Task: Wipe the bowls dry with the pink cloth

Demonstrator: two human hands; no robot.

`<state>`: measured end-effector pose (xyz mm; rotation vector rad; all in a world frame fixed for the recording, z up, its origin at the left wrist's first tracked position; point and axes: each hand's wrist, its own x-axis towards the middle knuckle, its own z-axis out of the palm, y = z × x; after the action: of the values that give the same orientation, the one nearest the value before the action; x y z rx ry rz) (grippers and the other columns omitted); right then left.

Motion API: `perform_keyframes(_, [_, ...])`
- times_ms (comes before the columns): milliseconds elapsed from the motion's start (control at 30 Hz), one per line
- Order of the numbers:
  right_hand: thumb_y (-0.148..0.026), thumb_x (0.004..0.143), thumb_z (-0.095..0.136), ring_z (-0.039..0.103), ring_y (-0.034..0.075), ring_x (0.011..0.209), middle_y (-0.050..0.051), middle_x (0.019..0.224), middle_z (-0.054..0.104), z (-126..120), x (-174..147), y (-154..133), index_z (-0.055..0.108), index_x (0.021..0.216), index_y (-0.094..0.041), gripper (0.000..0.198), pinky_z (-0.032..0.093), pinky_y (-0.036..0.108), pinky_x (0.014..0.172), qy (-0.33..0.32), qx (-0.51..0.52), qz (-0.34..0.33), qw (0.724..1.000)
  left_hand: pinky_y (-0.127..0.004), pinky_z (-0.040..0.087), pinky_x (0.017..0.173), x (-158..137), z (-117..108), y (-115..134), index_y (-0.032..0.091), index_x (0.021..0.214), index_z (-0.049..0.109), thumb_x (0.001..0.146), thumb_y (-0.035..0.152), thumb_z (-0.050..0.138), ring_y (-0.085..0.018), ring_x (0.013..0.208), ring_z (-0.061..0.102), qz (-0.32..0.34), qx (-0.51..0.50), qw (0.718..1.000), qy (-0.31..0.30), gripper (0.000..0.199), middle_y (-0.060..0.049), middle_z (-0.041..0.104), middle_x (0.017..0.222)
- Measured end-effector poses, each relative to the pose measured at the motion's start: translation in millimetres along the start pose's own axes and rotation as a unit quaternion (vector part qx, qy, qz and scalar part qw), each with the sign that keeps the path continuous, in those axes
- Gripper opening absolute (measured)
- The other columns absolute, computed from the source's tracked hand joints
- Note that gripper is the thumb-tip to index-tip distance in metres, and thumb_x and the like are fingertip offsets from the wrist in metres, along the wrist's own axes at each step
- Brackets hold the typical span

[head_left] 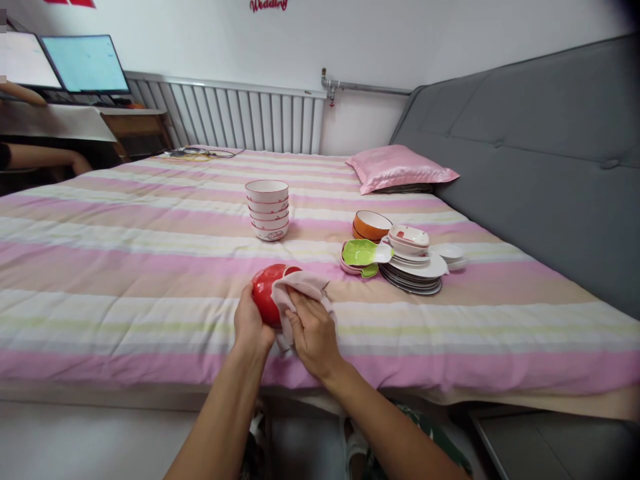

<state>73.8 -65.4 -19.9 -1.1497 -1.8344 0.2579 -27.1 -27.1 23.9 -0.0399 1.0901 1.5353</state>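
Red bowl (265,300) — clasped in my left hand (251,323)
Right hand (315,333) pinches cloth (306,283) — pressing hard could make the bowl slip.

Red "Wedding" lettering (269,5) on wht wall (200,40), top ctr; monitor (86,63) txt illegible.

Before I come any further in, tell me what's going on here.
Someone at the edge of a bed has a red bowl in the left hand, while the right hand holds a pale cloth against it, as if wiping. Beyond the hands stands a stack of white bowls. To the right sit piled plates, orange bowls and a green dish. Another person's arm shows near the screens.
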Motion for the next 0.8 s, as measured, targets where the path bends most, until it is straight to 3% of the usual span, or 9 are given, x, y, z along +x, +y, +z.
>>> perform_keyframes(200, [-0.028,0.096,0.033,0.059,0.024,0.111,0.014,0.117,0.065,4,0,0,0.053,0.129,-0.011,0.042,0.047,0.04,0.098,0.035,0.012,-0.005,0.999,-0.021,0.044,0.048,-9,1,-10,0.015,0.077,0.063,0.074,0.029,0.06,-0.011,0.052,0.057,0.085,0.066,0.994,0.005,0.015,0.0,0.064,0.067])
perform_keyframes(333, [-0.028,0.096,0.033,0.052,0.023,0.119,0.011,0.127,0.058,4,1,-3,0.049,0.134,-0.017,0.042,0.042,0.041,0.102,0.047,0.024,0.019,0.998,-0.022,0.043,0.052,-11,-2,-21,0.013,0.076,0.065,0.07,0.038,0.063,-0.011,0.054,0.055,0.144,0.124,0.982,-0.011,0.026,0.0,0.063,0.067])
perform_keyframes(467, [-0.029,0.097,0.031,0.046,0.022,0.125,0.011,0.134,0.053,1,5,-5,0.046,0.135,-0.018,0.043,0.038,0.043,0.105,0.082,0.036,0.057,0.994,-0.024,0.04,0.054,-17,-4,-31,0.012,0.075,0.066,0.072,0.05,0.061,-0.012,0.057,0.052,0.208,0.199,0.957,-0.039,0.038,-0.001,0.061,0.066])
perform_keyframes(600, [-0.03,0.096,0.03,0.046,0.022,0.124,0.012,0.13,0.056,-7,14,2,0.054,0.128,-0.016,0.043,0.036,0.043,0.106,0.132,0.071,0.1,0.984,-0.024,0.036,0.052,-25,-5,-41,0.013,0.066,0.064,0.075,0.054,0.056,-0.012,0.055,0.046,0.258,0.279,0.923,-0.066,0.043,0.0,0.056,0.058])
perform_keyframes(733, [-0.033,0.093,0.035,0.054,0.019,0.116,0.009,0.119,0.064,-15,27,23,0.063,0.114,-0.016,0.039,0.037,0.038,0.105,0.155,0.2,0.164,0.953,-0.024,0.033,0.051,-27,-9,-53,0.015,0.059,0.06,0.078,0.058,0.051,-0.012,0.054,0.043,0.287,0.321,0.894,-0.121,0.049,0.0,0.053,0.055])
perform_keyframes(800, [-0.038,0.09,0.042,0.059,0.019,0.109,0.007,0.111,0.069,-18,32,36,0.067,0.106,-0.017,0.037,0.042,0.035,0.099,0.166,0.297,0.232,0.911,-0.024,0.033,0.053,-27,-11,-58,0.015,0.058,0.06,0.079,0.056,0.052,-0.013,0.055,0.044,0.294,0.333,0.884,-0.148,0.046,-0.001,0.054,0.055])
